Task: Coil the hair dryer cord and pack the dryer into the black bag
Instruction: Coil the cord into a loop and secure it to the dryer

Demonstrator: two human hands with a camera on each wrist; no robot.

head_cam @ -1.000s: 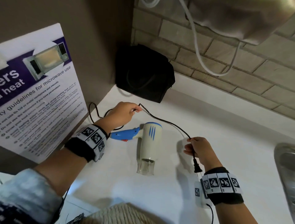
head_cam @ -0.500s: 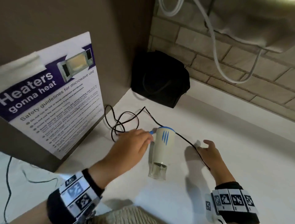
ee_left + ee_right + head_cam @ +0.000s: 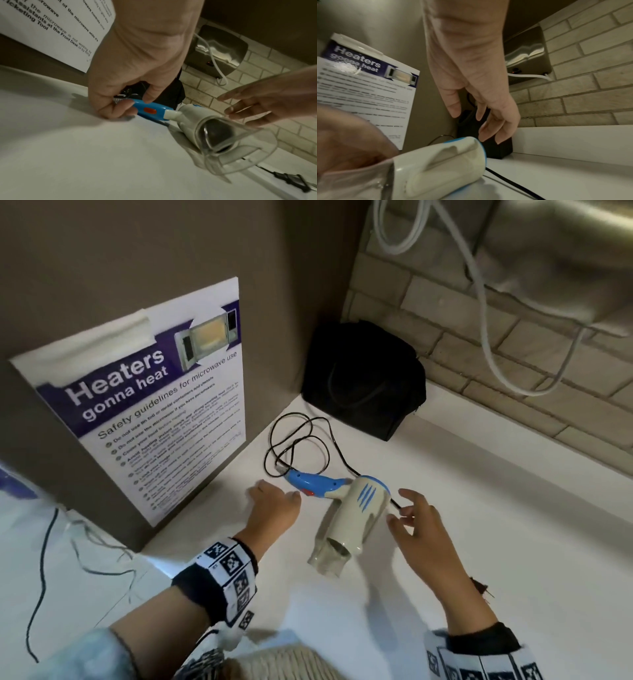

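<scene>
The hair dryer (image 3: 356, 508), white with a blue handle (image 3: 313, 482) and a clear nozzle, lies on the white counter (image 3: 479, 542). My left hand (image 3: 286, 499) pinches the end of the blue handle (image 3: 150, 109), thumb on top and fingers curled beneath. Spread and holding nothing, my right hand (image 3: 400, 508) hovers just right of the dryer body (image 3: 440, 166). The black cord (image 3: 298, 446) lies in loose loops behind the handle; its plug (image 3: 291, 180) rests on the counter. The black bag (image 3: 363, 378) stands in the back corner.
A brown panel with a microwave safety poster (image 3: 154, 412) walls the left side. A brick wall (image 3: 513, 378) runs behind, with a steel wall unit (image 3: 565, 268) and white hose (image 3: 486, 337) overhead. Thin cables (image 3: 41, 577) lie at lower left.
Both hands let go of the cord. My left hand moved to the blue handle and took hold of its end. My right hand opened beside the dryer body.
</scene>
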